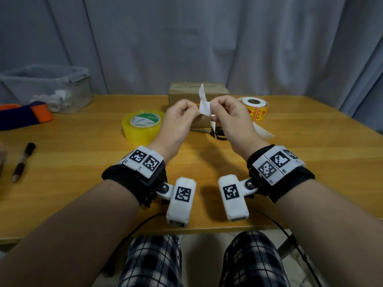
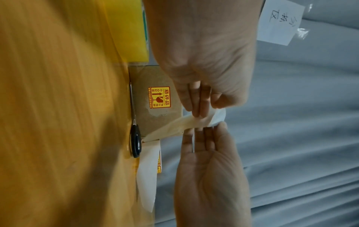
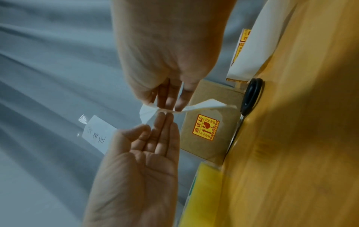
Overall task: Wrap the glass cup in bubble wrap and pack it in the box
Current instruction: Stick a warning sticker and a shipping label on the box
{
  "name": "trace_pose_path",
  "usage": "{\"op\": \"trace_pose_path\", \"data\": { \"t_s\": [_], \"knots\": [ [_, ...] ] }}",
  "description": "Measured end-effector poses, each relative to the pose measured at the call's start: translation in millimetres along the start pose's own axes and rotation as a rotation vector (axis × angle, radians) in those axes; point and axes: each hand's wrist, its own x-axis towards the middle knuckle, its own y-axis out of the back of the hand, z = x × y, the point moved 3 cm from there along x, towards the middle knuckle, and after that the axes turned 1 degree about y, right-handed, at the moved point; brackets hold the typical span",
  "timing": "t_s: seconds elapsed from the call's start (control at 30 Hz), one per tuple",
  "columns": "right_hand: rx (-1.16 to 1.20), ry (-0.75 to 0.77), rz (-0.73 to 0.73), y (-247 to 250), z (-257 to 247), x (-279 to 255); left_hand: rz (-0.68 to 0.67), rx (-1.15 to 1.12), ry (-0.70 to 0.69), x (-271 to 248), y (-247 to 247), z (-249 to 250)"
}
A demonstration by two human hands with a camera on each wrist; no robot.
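Box already shut and stickered at the tabletop's far edge, glass cup presumably inside so fragile, best gripped low by both sides, while left hand and right hand pinching a flimsy white paper strip.

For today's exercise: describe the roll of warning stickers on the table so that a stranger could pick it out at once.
Start at the closed cardboard box at the far middle of the wooden table. Just to its right stands the sticker roll. Unlike the wide yellow tape roll left of the box, it is smaller, with red and yellow printed labels.
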Motion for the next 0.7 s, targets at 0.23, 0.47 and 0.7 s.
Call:
{"op": "trace_pose_path", "data": {
  "t_s": [0.23,0.47,0.7],
  "knots": [
    [-0.147,0.07,-0.025,6,-6,13,-0.054,0.045,0.013,19,0,11],
    [0.13,-0.031,-0.061,6,-16,15,-0.098,0.094,0.014,23,0,19],
    [0.036,0.033,-0.091,10,-9,15,-0.113,0.156,-0.069,19,-3,25]
  ]
}}
